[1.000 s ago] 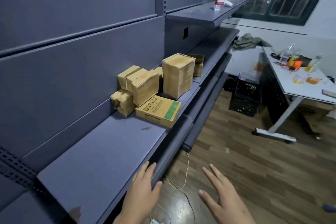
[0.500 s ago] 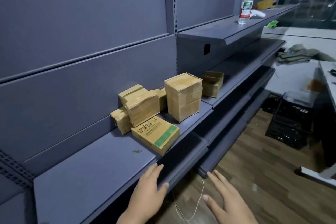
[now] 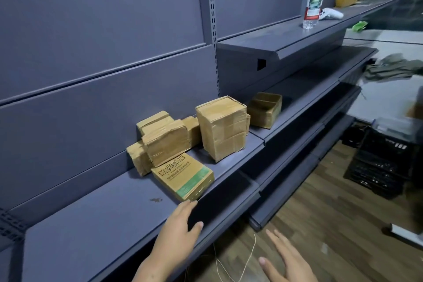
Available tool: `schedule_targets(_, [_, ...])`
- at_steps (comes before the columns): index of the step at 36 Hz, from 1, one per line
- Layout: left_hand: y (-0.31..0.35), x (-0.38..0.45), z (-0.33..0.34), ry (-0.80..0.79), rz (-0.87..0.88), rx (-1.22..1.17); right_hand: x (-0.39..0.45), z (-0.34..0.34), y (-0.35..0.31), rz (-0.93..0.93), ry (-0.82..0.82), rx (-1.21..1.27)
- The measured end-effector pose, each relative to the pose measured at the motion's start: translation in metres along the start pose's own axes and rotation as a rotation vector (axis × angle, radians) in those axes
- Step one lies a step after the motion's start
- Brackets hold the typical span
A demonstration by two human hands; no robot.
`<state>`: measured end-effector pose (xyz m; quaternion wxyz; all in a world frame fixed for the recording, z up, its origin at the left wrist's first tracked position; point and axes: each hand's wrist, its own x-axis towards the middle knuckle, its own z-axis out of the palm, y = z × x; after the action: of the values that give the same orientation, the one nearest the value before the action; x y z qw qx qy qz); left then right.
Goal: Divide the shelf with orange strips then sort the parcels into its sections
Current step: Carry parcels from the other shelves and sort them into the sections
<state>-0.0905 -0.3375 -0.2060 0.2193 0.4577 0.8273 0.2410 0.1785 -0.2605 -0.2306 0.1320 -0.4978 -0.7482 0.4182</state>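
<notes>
From the head camera, the grey shelf [image 3: 96, 224] is the landmark. The parcels [image 3: 219, 128] stand bunched at its far end against the back panel — unsorted, probably just dumped there to await sections. Nearest of them, a flat printed box [image 3: 183, 175] lies at the shelf's front edge. No orange strips show anywhere, so dividing has not begun. The left hand [image 3: 180, 224] rests on the shelf's front lip just short of that box, fingers straight, holding nothing — likely steadying or gauging the edge. The right hand [image 3: 286, 258] hovers off the shelf over the floor, fingers spread, empty.
</notes>
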Motion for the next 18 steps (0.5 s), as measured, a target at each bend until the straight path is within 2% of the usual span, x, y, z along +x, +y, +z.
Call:
schedule_targets(10, [-0.030,0.033,-0.023,0.145,-0.120,-0.116,0.051,0.021,-0.033,-0.105,-0.050,-0.043])
schedule_targets(18, [-0.071,0.075,-0.059,0.274,-0.208,-0.272,0.107,0.047,-0.091,-0.149,-0.119,-0.113])
